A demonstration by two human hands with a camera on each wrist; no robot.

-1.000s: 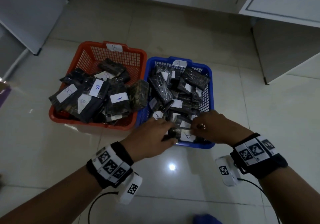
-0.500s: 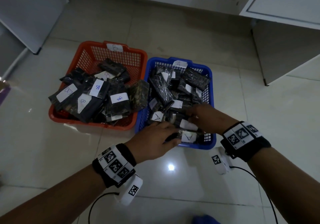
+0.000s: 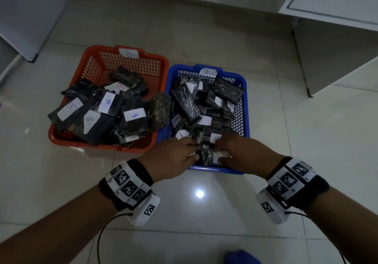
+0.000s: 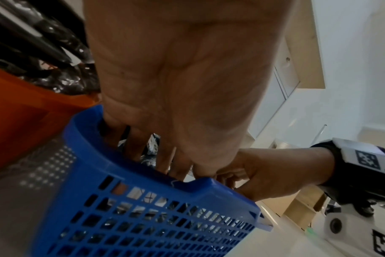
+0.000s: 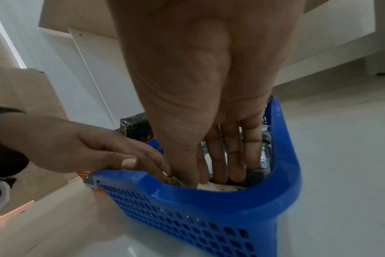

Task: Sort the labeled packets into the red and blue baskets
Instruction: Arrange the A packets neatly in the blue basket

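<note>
- head view: the blue basket, tagged "a" on its far rim, is sitting on the tiled floor with the red basket, tagged "b", touching its left side. both are holding piles of dark labeled packets, those in the red one showing "b" labels. the left hand and right hand are reaching over the blue basket's near rim, meeting on one dark packet with a white label at its near end; whether either is really gripping it, i cannot tell here.
- left wrist view: the left hand is dipping its fingers straight down into the blue basket among crinkled packets; no grip is showing.
- right wrist view: the right hand is pressing straight fingers down onto packets just inside the blue basket's near rim, and the left hand is lying flat beside it.
</note>
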